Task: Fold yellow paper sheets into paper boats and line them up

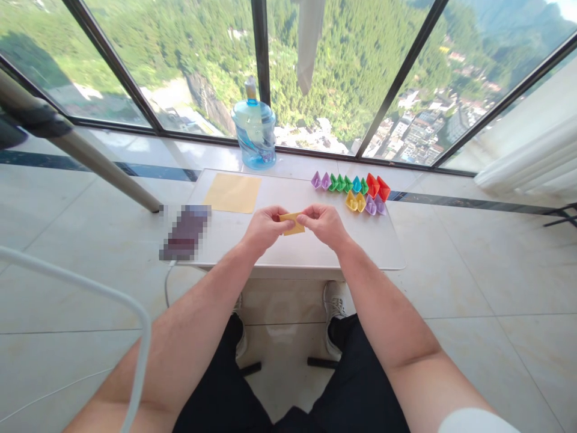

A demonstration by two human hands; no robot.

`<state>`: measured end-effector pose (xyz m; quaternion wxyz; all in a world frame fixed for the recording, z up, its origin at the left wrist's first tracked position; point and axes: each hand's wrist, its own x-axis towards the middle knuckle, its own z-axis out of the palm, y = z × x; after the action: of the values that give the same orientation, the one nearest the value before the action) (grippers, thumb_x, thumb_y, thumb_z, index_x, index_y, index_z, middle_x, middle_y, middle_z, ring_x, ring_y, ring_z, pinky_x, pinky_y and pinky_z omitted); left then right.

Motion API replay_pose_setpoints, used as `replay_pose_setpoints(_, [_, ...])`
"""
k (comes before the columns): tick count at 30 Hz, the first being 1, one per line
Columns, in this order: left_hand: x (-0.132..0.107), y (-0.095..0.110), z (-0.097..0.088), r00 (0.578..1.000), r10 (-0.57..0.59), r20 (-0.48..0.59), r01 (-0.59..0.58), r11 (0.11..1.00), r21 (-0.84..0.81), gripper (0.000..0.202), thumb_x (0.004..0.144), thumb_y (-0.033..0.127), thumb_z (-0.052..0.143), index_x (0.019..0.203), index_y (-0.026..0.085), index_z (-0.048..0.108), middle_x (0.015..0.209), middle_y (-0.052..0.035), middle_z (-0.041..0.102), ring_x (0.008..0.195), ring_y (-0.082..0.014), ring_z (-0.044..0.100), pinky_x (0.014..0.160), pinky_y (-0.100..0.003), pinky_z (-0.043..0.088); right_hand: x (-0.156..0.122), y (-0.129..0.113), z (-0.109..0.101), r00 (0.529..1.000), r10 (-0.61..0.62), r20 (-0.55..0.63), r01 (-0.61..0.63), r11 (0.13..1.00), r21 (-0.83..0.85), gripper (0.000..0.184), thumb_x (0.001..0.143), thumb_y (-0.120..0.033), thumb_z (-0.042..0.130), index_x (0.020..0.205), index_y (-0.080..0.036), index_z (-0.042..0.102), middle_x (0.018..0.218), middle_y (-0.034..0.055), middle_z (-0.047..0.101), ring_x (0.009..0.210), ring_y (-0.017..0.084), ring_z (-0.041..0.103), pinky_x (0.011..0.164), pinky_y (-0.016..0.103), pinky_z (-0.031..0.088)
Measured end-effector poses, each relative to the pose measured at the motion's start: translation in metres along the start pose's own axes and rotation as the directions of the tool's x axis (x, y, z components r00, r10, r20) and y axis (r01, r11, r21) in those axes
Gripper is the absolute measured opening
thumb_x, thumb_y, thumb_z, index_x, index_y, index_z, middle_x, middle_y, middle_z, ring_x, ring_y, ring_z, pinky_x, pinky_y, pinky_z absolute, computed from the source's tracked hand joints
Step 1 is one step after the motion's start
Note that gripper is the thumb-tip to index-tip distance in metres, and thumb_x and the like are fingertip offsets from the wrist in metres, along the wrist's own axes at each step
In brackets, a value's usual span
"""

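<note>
A small folded piece of yellow paper (293, 227) is held above the near half of the white table. My left hand (267, 227) pinches its left end, with the thumb lying over the front. My right hand (323, 224) grips the upper right corner between thumb and fingers. The fingers behind the paper are partly hidden. Beyond my left hand, a flat yellow sheet (232, 193) lies on the table. Several folded paper boats stand at the back right, among them a red boat (377, 187), a green boat (341, 183), a yellow boat (356, 202) and a purple boat (375, 205).
The low white table (288, 255) stands before large windows. A blue water jug (255, 135) sits on the floor behind it. At the table's left edge is a pixelated dark object (186, 233) with a cable. A white tube (143, 337) curves past my left arm.
</note>
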<state>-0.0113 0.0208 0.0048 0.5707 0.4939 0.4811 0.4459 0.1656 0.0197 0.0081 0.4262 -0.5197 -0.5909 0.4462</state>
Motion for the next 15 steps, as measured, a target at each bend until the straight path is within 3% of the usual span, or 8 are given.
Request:
replay_pose_setpoints(2, [0.0001, -0.0013, 0.0031, 0.995, 0.0, -0.102, -0.014, 0.991, -0.132, 0.035, 0.057, 0.03, 0.083, 0.082, 0.018, 0.062, 0.067, 0.0012, 0.067, 0.059, -0.0133, 0.061, 0.058, -0.025, 0.046, 0.0007, 0.0016, 0.0028, 1.0, 0.027, 0.014, -0.027, 0.999, 0.034, 0.035, 0.068, -0.045, 0.082, 0.084, -0.018, 0.069, 0.074, 0.0015, 0.072, 0.064, 0.014, 0.062, 0.056, 0.024, 0.046])
replay_pose_setpoints(4, [-0.0009, -0.0013, 0.0064, 0.989, -0.017, -0.145, -0.014, 0.978, -0.21, 0.051, 0.056, 0.027, 0.082, 0.101, 0.019, 0.06, 0.076, 0.0007, 0.071, 0.065, -0.0154, 0.066, 0.064, -0.028, 0.051, 0.0011, 0.0022, 0.0049, 0.998, 0.051, 0.037, -0.052, 0.998, 0.029, 0.031, 0.069, -0.043, 0.081, 0.08, -0.018, 0.066, 0.069, 0.0009, 0.07, 0.061, 0.014, 0.062, 0.054, 0.024, 0.046])
replay_pose_setpoints(8, [-0.004, 0.0013, 0.0081, 0.996, 0.042, -0.083, -0.049, 0.996, -0.077, 0.068, 0.061, 0.021, 0.074, 0.126, 0.019, 0.058, 0.072, 0.0033, 0.069, 0.063, -0.0141, 0.064, 0.061, -0.026, 0.05, 0.0015, 0.0018, 0.0038, 0.997, 0.073, 0.007, -0.073, 0.996, 0.041, 0.022, 0.073, -0.036, 0.075, 0.076, -0.018, 0.063, 0.057, -0.0028, 0.063, 0.051, 0.012, 0.058, 0.05, 0.024, 0.043])
replay_pose_setpoints(12, [-0.0046, 0.0018, 0.007, 0.984, 0.146, -0.104, -0.142, 0.989, 0.049, 0.048, 0.067, 0.022, 0.071, 0.114, 0.02, 0.067, 0.066, 0.0036, 0.066, 0.06, -0.0132, 0.064, 0.053, -0.022, 0.045, 0.0017, 0.0045, 0.002, 0.997, -0.014, -0.075, 0.019, 0.997, 0.077, 0.03, 0.074, -0.035, 0.075, 0.097, -0.021, 0.062, 0.065, -0.0042, 0.067, 0.058, 0.013, 0.061, 0.055, 0.024, 0.047])
replay_pose_setpoints(15, [-0.0046, 0.0004, 0.0094, 0.978, 0.163, -0.13, -0.162, 0.987, 0.018, 0.04, 0.066, 0.026, 0.075, 0.105, 0.02, 0.065, 0.077, 0.0006, 0.069, 0.064, -0.0154, 0.069, 0.052, -0.022, 0.05, 0.0009, 0.0061, 0.0047, 0.993, -0.08, -0.092, 0.085, 0.995, 0.055, 0.031, 0.073, -0.036, 0.078, 0.097, -0.021, 0.063, 0.074, -0.0023, 0.071, 0.064, 0.012, 0.062, 0.059, 0.024, 0.048])
